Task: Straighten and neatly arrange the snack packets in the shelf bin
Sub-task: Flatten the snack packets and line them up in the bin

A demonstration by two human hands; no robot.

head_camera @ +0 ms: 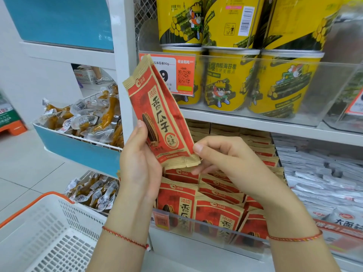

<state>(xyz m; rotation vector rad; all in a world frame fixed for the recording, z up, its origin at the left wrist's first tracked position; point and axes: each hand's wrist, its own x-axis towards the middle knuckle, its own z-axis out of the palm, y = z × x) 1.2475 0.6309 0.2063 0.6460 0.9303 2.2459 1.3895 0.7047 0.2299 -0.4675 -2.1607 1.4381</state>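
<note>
Mid-frame, the left hand [140, 154] grips a small stack of red packets [157, 118]; the right hand [222, 160] seemingly pinches its corner. The bin [206, 230] below remains untidy.

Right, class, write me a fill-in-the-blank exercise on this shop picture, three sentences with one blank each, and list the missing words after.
1. The left hand holds up red and tan snack packets, while the right hand pinches their ____ edge.
2. The tubs on the shelf above the bin of red packets are mostly ____ in colour.
3. The white basket at lower left has an ____ rim.

Missing words: bottom; yellow; orange
</note>
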